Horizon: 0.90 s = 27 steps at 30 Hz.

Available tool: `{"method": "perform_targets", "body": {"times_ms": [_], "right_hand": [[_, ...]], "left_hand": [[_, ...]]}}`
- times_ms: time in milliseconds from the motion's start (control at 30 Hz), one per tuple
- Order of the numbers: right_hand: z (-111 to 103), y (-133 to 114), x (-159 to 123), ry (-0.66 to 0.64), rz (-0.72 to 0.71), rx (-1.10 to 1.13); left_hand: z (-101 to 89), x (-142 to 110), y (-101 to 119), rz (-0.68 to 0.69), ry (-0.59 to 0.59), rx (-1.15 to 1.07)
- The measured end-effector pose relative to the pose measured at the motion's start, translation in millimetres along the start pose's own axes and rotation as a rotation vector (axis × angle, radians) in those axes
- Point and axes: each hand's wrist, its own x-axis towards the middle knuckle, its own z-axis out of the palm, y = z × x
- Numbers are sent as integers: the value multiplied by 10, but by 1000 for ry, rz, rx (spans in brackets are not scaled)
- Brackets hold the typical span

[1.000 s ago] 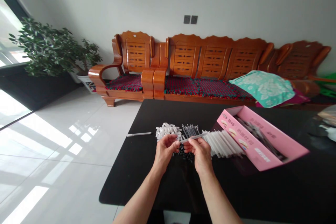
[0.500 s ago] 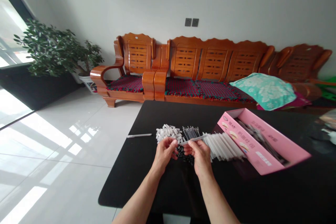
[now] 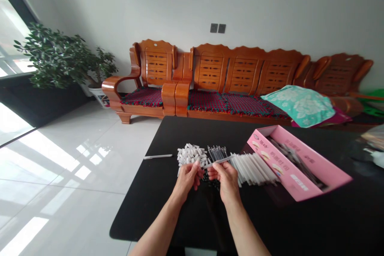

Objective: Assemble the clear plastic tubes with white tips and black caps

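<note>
Nudged left, L hand (image 3: 186,180), R hand (image 3: 228,182), both grips clenched on clear pen barrel (image 3: 220,161), white caps (image 3: 190,154) near

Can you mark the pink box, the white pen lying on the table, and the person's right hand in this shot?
Pink box (image 3: 288,166): head view, point on its long side wall.
White pen (image 3: 157,156): head view, point on the middle of its barrel.
Right hand (image 3: 228,182): head view, point on the back of the hand.
</note>
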Motion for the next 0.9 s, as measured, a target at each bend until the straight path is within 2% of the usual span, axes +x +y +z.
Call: {"method": "perform_targets", "body": {"times_ms": [100, 233, 300, 400, 533, 700, 800, 900], "right_hand": [[-1, 10, 2, -17, 2, -12], [-4, 6, 5, -18, 4, -15], [1, -10, 1, -12, 11, -14], [12, -33, -9, -15, 26, -33], [10, -25, -11, -20, 20, -64], [-4, 5, -9, -27, 14, -65], [2, -3, -17, -20, 14, -66], [17, -29, -27, -23, 19, -75]], "left_hand": [[1, -4, -24, 18, -34, -13], [-8, 3, 15, 69, 19, -84], [-17, 6, 15, 37, 29, -59], [-27, 3, -29, -16, -20, 4], [-22, -8, -40, 18, -21, -16], [-7, -21, 28, 29, 46, -37], [-8, -23, -10, -32, 15, -18], [-16, -16, -58, -19, -11, -16]]}}
